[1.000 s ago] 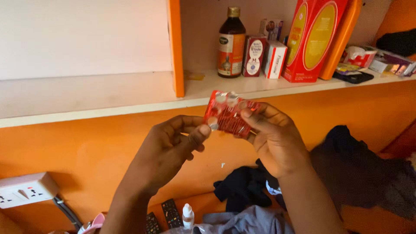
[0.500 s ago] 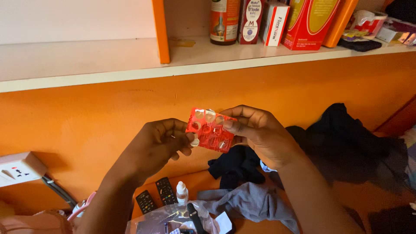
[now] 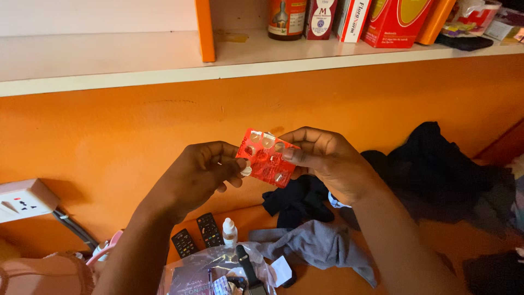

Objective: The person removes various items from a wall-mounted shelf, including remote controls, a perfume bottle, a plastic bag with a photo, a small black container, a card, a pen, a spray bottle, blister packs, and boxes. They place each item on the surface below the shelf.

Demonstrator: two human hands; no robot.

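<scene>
A red blister strip of pills [image 3: 266, 157] is held up in front of an orange wall, between both hands. My right hand [image 3: 327, 161] grips its right edge with thumb and fingers. My left hand [image 3: 199, 173] pinches its lower left corner, where a small white pill [image 3: 246, 171] shows at the fingertips. Several of the strip's pockets look pressed open.
A white shelf [image 3: 136, 63] above carries a brown bottle [image 3: 286, 19] and red boxes [image 3: 396, 22]. Below lie two black remotes [image 3: 197, 236], a small white dropper bottle [image 3: 230, 231], a clear plastic bag [image 3: 218, 270], grey and dark clothes [image 3: 322, 246]. A wall socket [image 3: 24, 199] sits at left.
The camera has tilted down, so the shelf has risen in view. Both hands with the strip have come lower, and the strip has turned to show its pockets.
</scene>
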